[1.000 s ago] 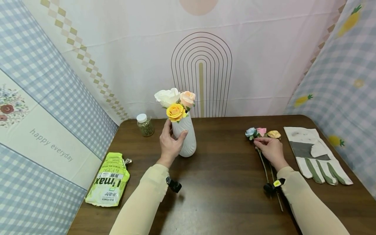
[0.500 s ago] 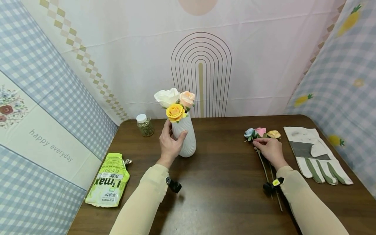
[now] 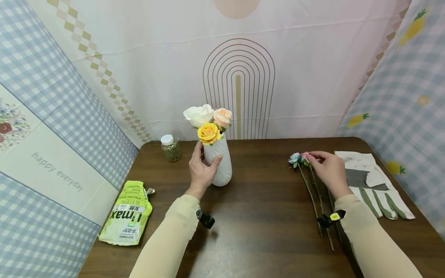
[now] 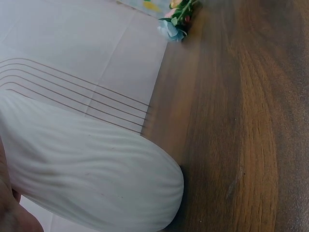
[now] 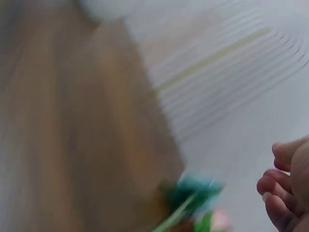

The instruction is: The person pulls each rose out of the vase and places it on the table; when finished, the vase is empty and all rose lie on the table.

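My left hand (image 3: 201,170) grips the white ribbed vase (image 3: 222,164), thumb and fingers round its upper left side. A white rose (image 3: 198,115), a peach rose (image 3: 222,116) and a yellow rose (image 3: 208,133) stand in it. In the left wrist view the vase's rounded base meets the tabletop. My right hand (image 3: 328,172) hovers by the loose flowers at right, fingertips over a pink rose (image 3: 304,156) beside a blue flower (image 3: 294,158). The right wrist view shows loosely bent fingers (image 5: 280,191) with nothing between them, apart from the blurred flowers. The hand hides the pale yellow flower.
White and green gloves (image 3: 377,185) lie flat right of my right hand. A lidded jar (image 3: 172,150) stands at the back left. A green-yellow pouch (image 3: 128,214) with a metal clip lies at the left edge. Patterned cloth (image 3: 167,58) hangs behind the table.
My right hand has left the flower stems and shifted right and slightly up, now covering the pale yellow flower. My left hand and the vase have stayed put.
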A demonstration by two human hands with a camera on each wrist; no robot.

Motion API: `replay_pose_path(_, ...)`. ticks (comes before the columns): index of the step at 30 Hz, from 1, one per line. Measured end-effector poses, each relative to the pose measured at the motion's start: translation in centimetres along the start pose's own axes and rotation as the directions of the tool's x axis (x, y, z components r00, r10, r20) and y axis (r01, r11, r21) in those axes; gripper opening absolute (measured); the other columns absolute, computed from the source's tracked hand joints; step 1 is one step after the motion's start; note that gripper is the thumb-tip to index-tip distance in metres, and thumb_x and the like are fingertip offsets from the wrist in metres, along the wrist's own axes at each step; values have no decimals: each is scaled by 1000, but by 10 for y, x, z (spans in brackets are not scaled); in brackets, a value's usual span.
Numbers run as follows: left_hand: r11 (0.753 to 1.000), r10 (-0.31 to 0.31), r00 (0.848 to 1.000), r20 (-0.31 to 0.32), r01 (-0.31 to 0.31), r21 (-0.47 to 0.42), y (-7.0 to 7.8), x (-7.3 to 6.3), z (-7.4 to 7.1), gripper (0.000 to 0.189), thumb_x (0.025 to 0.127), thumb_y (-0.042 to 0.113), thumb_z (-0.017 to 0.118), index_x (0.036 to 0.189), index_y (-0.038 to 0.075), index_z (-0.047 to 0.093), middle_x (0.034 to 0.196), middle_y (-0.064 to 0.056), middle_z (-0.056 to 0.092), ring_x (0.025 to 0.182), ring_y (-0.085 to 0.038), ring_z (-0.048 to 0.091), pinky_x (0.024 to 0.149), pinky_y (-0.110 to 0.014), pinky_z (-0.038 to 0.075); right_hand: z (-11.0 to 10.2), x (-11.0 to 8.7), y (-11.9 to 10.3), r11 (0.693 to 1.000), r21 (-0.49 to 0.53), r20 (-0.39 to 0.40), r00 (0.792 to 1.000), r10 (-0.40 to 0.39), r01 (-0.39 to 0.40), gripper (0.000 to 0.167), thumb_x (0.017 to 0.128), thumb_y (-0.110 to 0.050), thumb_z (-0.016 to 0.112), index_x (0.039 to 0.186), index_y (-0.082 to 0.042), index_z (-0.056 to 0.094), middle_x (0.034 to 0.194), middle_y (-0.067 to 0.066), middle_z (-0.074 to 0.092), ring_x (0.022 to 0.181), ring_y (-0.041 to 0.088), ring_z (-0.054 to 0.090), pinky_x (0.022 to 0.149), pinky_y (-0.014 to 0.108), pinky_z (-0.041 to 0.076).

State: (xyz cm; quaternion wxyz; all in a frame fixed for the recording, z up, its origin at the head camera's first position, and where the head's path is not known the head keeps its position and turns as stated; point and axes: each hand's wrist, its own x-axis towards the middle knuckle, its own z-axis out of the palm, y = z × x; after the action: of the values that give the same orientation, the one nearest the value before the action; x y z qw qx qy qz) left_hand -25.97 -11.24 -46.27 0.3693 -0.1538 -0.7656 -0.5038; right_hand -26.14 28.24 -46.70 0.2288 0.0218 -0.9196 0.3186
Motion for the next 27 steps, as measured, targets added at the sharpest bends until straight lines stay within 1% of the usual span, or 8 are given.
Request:
replay_pose_path(3,1000,7,1000,-7,-7,13,1,0,-1,72,82,45,74,139,12,46,119,-9,59,104,-20,61,83,-39,54,-5,7,-29,988,151,2,1000,-10,9,32,89,-37,68,105,-10,74,88,8,71,69,12,59,54,18,43)
replay_pose_path(5,1000,11,1000,-5,-11,12,1,0,-1,71,82,45,74,139,12,47,118,-10,60,103,-21,62,83,-39,54,-5,10,-53,963,271,30,999,-11,2,33,88,-38,70,106,-11,74,92,6,71,72,9,58,57,16,44)
replay_pose_path(8,1000,8,1000,3,-8,10,2,0,-2,70,82,43,74,139,12,47,118,-10,60,103,-22,62,82,-38,55,0,14,-91,896,444,89,996,-16,-25,36,86,-35,73,109,-8,73,95,2,70,78,8,58,62,18,46)
replay_pose_path(13,1000,-9,1000,5,9,16,2,-1,-3,70,82,44,74,139,14,46,118,-10,60,104,-23,62,83,-38,54,26,17,-146,749,657,196,979,-61,-85,38,85,-27,75,113,-2,69,100,2,69,88,13,59,69,21,49)
replay_pose_path(16,1000,-14,1000,8,14,23,3,-1,-3,70,83,44,74,139,14,46,118,-10,60,104,-23,62,84,-39,54,43,19,-171,683,721,243,965,-98,-112,40,85,-23,75,116,0,67,102,5,68,91,16,60,72,22,50)
replay_pose_path(18,999,-18,1000,11,17,29,3,-1,-3,70,83,44,74,140,14,45,119,-10,59,105,-23,62,84,-39,54,52,20,-185,649,749,269,956,-115,-132,41,85,-22,75,119,0,65,104,8,67,93,17,60,74,22,51)
replay_pose_path(22,999,-20,1000,17,19,29,4,0,-2,70,82,43,74,140,14,45,119,-9,59,105,-22,61,83,-38,54,65,24,-206,598,781,311,942,-125,-179,44,86,-19,74,125,-2,62,113,13,64,100,20,58,79,24,50)
replay_pose_path(27,999,-23,1000,11,23,24,3,2,-1,70,82,45,73,140,16,46,119,-7,60,105,-19,61,83,-36,54,77,30,-223,530,813,364,921,-138,-242,47,88,-12,70,131,0,56,120,14,59,106,21,54,85,26,49)
